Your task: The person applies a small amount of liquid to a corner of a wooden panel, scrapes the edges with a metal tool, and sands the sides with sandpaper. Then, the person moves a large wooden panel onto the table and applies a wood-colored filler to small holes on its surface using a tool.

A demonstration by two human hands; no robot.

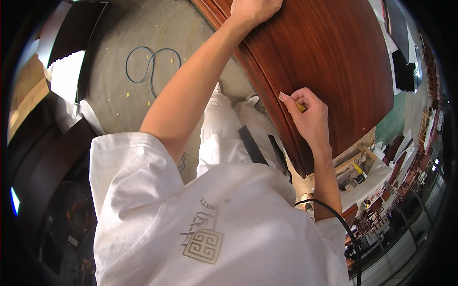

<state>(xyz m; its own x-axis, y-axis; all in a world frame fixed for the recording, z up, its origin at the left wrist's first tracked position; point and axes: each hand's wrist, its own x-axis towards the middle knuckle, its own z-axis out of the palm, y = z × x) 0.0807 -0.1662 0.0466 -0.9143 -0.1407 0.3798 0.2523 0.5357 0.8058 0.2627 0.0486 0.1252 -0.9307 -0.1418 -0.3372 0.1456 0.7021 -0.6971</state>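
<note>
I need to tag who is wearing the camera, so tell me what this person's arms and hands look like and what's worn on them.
Both forearms are bare, with no gloves, watch or rings that I can make out on the left hand or the right hand. Loose short white sleeves of a T-shirt end above the elbows; the shirt has a pale square maze-like emblem. A thin black cable loops near the right elbow.

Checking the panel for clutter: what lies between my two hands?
Head view: only bare red-brown wooden panel and its moulded edge between left hand and right hand.

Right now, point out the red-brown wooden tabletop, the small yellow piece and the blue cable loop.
red-brown wooden tabletop (334,57), head view, bare polished surface.
small yellow piece (301,107), head view, tip showing between fingers.
blue cable loop (152,64), head view, where its loops cross.
</note>
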